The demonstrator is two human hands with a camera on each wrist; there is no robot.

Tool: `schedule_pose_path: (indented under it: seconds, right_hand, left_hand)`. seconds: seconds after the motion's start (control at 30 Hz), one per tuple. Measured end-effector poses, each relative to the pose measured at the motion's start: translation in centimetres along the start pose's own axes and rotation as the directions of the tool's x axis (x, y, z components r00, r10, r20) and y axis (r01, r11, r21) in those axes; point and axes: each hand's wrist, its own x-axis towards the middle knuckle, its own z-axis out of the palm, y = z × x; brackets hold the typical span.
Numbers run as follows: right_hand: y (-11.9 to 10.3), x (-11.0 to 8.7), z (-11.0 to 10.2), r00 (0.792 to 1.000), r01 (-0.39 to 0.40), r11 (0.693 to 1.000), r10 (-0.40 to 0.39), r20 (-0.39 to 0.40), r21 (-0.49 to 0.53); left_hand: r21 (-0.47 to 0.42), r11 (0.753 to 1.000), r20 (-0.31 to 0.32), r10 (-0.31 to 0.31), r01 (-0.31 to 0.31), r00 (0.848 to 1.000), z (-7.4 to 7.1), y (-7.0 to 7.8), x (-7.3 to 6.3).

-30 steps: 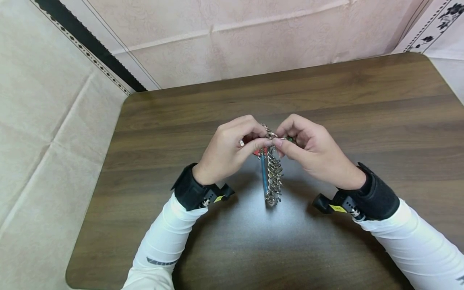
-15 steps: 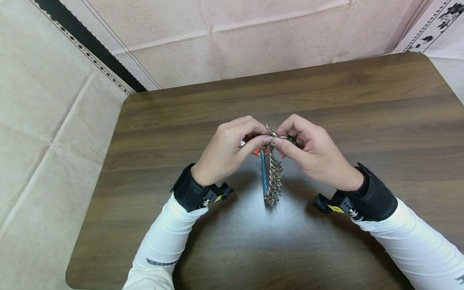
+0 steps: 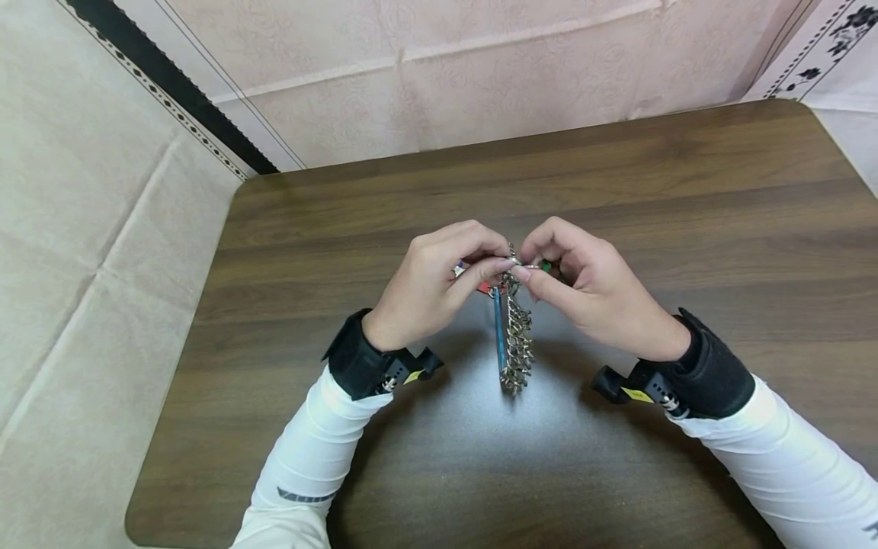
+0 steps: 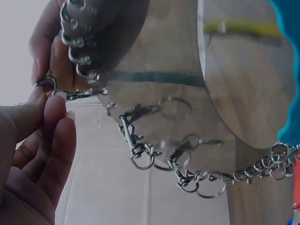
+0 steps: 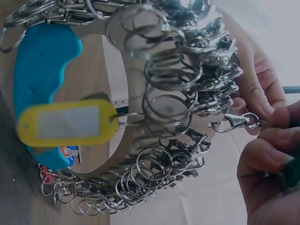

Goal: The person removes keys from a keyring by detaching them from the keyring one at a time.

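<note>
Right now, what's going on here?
A person's left hand seems to pinch the ring end of a metal snap hook at the edge of a clear plate with a teal handle; the right hand, fingertips meeting it, grips a green item. The plate's rim is crowded with more snap hooks and key rings. Can't tell whether that hook is latched on.

We see a turquoise handle (image 5: 40,79), silver clasps (image 5: 218,79) and rings (image 5: 168,101), and a yellow tag (image 5: 105,117) around a white label (image 5: 68,123). A small green piece (image 3: 546,266) and a red piece (image 3: 484,288) add brighter spots. We note the brown, streaked table (image 3: 686,229), white sleeves (image 3: 302,457), black wristbands (image 3: 716,374), pale pink cloth (image 3: 480,99) (faintly patterned, we find) and black flowers on a white border (image 3: 789,90).
</note>
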Motion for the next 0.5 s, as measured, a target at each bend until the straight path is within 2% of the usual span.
schedule_pose_path:
  seconds: [0.27, 0.5]
  right_hand:
    - [0.19, 0.09, -0.12, 0.999, -0.040, 0.999, 0.040, 0.025, 0.002]
    - [0.47, 0.14, -0.23, 0.999, -0.038, 0.999, 0.037, 0.038, 0.005]
  left_hand:
    - [-0.018, 0.999, -0.039, 0.026, -0.027, 0.999, 0.19, -0.01, -0.02]
    - [-0.006, 1.000, -0.015, 0.018, -0.019, 1.000, 0.33, -0.05, 0.04]
